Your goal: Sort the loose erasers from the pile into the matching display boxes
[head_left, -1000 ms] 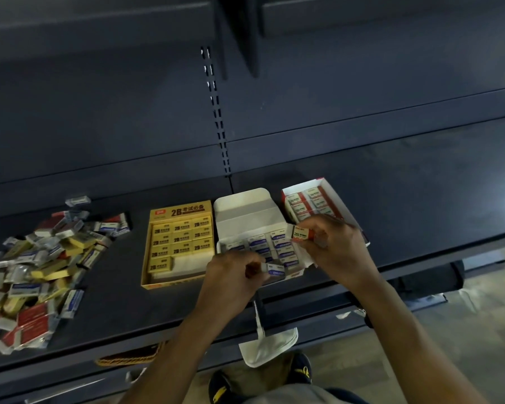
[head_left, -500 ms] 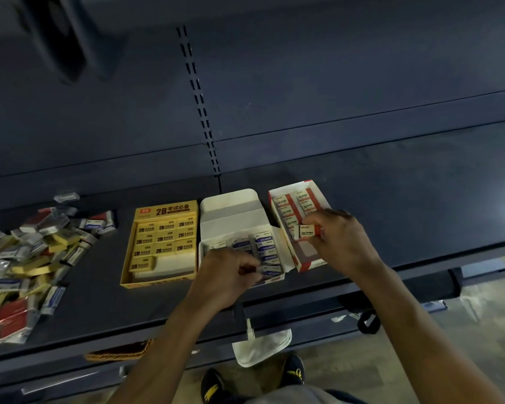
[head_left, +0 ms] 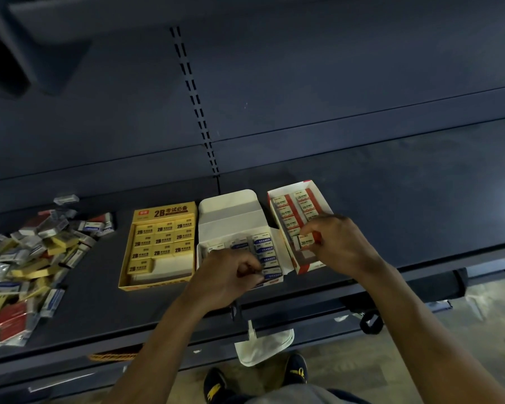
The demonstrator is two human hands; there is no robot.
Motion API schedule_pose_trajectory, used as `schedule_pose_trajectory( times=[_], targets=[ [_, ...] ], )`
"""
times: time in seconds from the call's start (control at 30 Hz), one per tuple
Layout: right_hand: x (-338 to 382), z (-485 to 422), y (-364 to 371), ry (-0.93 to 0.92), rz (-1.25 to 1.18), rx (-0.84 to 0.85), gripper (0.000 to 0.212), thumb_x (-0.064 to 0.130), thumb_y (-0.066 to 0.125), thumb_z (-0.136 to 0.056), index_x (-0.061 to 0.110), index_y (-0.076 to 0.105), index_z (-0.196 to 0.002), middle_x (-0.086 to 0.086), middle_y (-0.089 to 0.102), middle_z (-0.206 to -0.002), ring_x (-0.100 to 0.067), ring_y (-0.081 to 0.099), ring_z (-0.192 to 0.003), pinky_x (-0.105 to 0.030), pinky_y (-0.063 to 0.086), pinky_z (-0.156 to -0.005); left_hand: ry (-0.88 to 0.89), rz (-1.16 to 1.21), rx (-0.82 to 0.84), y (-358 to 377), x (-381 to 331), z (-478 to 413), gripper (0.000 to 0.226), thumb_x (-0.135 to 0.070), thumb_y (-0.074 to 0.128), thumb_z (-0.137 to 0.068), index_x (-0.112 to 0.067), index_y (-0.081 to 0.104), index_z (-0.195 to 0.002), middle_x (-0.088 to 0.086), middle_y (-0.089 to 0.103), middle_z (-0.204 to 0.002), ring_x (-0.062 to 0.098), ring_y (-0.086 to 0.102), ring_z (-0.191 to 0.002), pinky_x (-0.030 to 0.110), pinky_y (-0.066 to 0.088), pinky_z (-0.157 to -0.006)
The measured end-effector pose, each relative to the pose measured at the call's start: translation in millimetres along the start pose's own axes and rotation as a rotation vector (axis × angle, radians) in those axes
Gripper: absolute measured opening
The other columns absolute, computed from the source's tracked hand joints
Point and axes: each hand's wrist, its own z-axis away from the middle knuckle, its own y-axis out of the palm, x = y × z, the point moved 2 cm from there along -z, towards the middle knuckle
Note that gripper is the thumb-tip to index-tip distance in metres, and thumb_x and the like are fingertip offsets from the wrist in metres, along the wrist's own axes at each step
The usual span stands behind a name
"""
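Observation:
Three display boxes stand side by side on the dark shelf: a yellow 2B box (head_left: 161, 214), a white box with blue erasers (head_left: 231, 217) and a red-and-white box (head_left: 318, 191). A pile of loose erasers (head_left: 29, 258) lies at the left. My right hand (head_left: 341, 243) pinches a red-and-white 2B eraser (head_left: 306, 242) low inside the red-and-white box. My left hand (head_left: 225, 278) is curled over the front of the white box, its fingertips on a blue eraser (head_left: 270, 275) there.
The shelf's front edge (head_left: 303, 301) runs just under the boxes, with a lower shelf and a white bag (head_left: 263, 348) below it. The slotted upright (head_left: 199, 106) and back panel rise behind. My shoes show on the floor.
My right hand carried the red-and-white eraser from above the white box over to the red-and-white box and lowered it in. My left hand stayed at the white box's front.

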Motion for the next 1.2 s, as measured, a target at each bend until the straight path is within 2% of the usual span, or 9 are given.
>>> schedule_pose_trajectory(
  times=[0.23, 0.4, 0.53, 0.63, 0.77, 0.9, 1.07, 1.2],
  targets=[
    [7, 0, 2, -0.036, -0.002, 0.089, 0.025, 0.008, 0.068, -0.083, 0.013, 0.066, -0.107, -0.003, 0.054, -0.130, -0.021, 0.052, -0.122, -0.030, 0.050, -0.094, -0.027, -0.003, -0.034, 3, 2, -5, 0.009, -0.024, 0.074, -0.079, -0.029, 0.070, -0.086, -0.021, 0.062, -0.075, -0.011, 0.057, -0.071, 0.002, 0.040, -0.065],
    [9, -2, 3, -0.044, -0.028, 0.073, 0.023, 0.006, 0.067, -0.082, 0.010, 0.066, -0.105, -0.004, 0.057, -0.127, -0.020, 0.054, -0.119, -0.030, 0.052, -0.091, -0.020, -0.004, -0.079, 7, 2, -7, 0.007, -0.025, 0.075, -0.078, -0.026, 0.072, -0.084, -0.015, 0.069, -0.084, -0.009, 0.058, -0.073, 0.010, 0.047, -0.070],
    [10, -2, 3, -0.047, -0.023, 0.055, 0.021, 0.005, 0.067, -0.082, 0.008, 0.065, -0.102, -0.005, 0.055, -0.126, -0.021, 0.053, -0.119, -0.028, 0.052, -0.090, -0.024, -0.061, -0.125, 9, 0, -9, 0.010, -0.030, 0.074, -0.078, -0.024, 0.071, -0.086, -0.014, 0.069, -0.087, -0.010, 0.055, -0.070, 0.002, 0.038, -0.062],
    [9, -2, 5, -0.073, -0.027, 0.033, 0.019, 0.006, 0.069, -0.080, 0.007, 0.065, -0.098, -0.006, 0.054, -0.127, -0.021, 0.052, -0.120, -0.027, 0.051, -0.090, -0.057, -0.130, -0.150, 10, -1, -12, 0.016, -0.037, 0.073, -0.078, -0.023, 0.070, -0.087, -0.011, 0.070, -0.089, -0.002, 0.059, -0.077, 0.010, 0.041, -0.063],
    [5, -5, 11, -0.108, -0.006, 0.031, 0.018, 0.008, 0.072, -0.078, 0.009, 0.065, -0.094, -0.006, 0.055, -0.126, -0.022, 0.051, -0.122, -0.033, 0.052, -0.092, -0.086, -0.221, -0.160, 10, -3, -16, 0.023, -0.046, 0.069, -0.079, -0.024, 0.066, -0.084, -0.009, 0.068, -0.089, 0.004, 0.056, -0.076, 0.019, 0.042, -0.064],
    [4, -5, 11, -0.115, -0.001, 0.015, 0.016, 0.010, 0.073, -0.078, 0.010, 0.066, -0.092, -0.005, 0.057, -0.124, -0.021, 0.051, -0.120, -0.033, 0.052, -0.091, -0.111, -0.269, -0.139, 12, -5, -20, 0.028, -0.051, 0.068, -0.077, -0.024, 0.065, -0.086, -0.007, 0.067, -0.087, 0.010, 0.061, -0.081, 0.026, 0.050, -0.070],
    [5, -5, 11, -0.081, -0.008, 0.027, 0.018, 0.011, 0.073, -0.079, 0.011, 0.063, -0.094, -0.005, 0.053, -0.128, -0.022, 0.050, -0.122, -0.034, 0.052, -0.092, -0.123, -0.329, -0.135, 15, -6, -25, 0.033, -0.050, 0.067, -0.078, -0.023, 0.064, -0.096, -0.004, 0.068, -0.094, 0.012, 0.061, -0.085, 0.027, 0.050, -0.071],
    [7, -5, 10, -0.049, -0.004, 0.054, 0.011, 0.010, 0.069, -0.081, 0.010, 0.065, -0.091, -0.005, 0.054, -0.127, -0.023, 0.050, -0.122, -0.033, 0.050, -0.094, -0.129, -0.315, -0.115, 13, -5, -27, 0.032, -0.051, 0.067, -0.078, -0.024, 0.063, -0.094, -0.006, 0.067, -0.093, 0.009, 0.058, -0.081, 0.024, 0.047, -0.069]
  ],
)
